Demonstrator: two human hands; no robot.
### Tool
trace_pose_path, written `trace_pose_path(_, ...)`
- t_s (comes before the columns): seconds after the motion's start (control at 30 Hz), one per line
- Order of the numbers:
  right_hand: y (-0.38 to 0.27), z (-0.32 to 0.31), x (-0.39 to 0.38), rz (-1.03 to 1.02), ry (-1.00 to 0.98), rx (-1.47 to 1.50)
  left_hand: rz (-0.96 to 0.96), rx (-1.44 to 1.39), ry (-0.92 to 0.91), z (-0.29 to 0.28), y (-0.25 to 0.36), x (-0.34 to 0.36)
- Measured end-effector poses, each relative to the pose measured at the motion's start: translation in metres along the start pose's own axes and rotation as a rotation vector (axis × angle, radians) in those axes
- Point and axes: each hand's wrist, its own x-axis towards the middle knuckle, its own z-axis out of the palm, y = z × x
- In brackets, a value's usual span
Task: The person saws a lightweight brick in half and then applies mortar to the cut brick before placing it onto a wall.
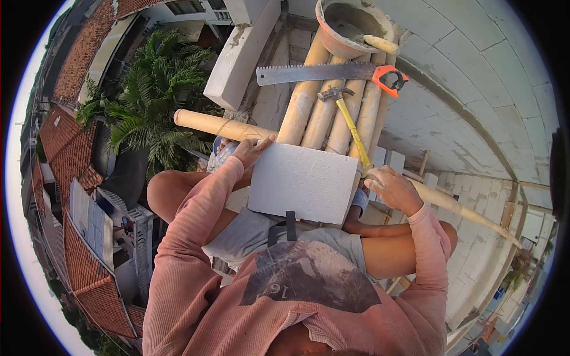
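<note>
White block (303, 185) is positioned centrally, just ahead of the lap, broad face up, near ends of the bamboo poles (303, 113) covered by it in view; whether wt. is borne by poles or legs can't be told. L hand (252, 153) is set on block's far L corner, fingers extended along the edge; thumb side is hidden, so whether the corner is pinched can't be told. R hand (395, 188) is placed just beside block's R edge, fingers bent, close to butt of hammer (351, 127); whether block edge or hammer handle is gripped can't be told. Hands are kept well apart, w/ block btwn. Hammer is laid lengthwise on poles: metal head away from body, yellow handle pointed twd R hand. Saw (314, 73) is laid crosswise just beyond hammer head, blade tip to L, orange/blk handle to R. Bucket (338, 41) is stood at far end of poles, grey mortar (350, 21) inside, wooden handle (381, 44) seen at its near R rim. Single bamboo pole (222, 126) is run out sideways past L hand. Pale wall (475, 35) is seen on R; palm (157, 95) & tiled roofs (71, 142) are seen below on L.
</note>
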Motion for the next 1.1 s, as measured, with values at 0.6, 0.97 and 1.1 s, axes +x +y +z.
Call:
trace_pose_path(0.6,0.003,-0.013,0.004,0.018,0.060,-0.095,0.498,0.286,0.190,0.010,0.038,-0.001)
trace_pose_path(0.97,0.016,-0.029,-0.005,0.050,0.228,-0.113,0.356,1.104,-0.151,0.045,0.064,-0.005)
trace_pose_path(1.1,0.014,-0.037,-0.006,0.075,0.264,-0.138,0.381,1.119,-0.209,0.047,0.067,-0.005)
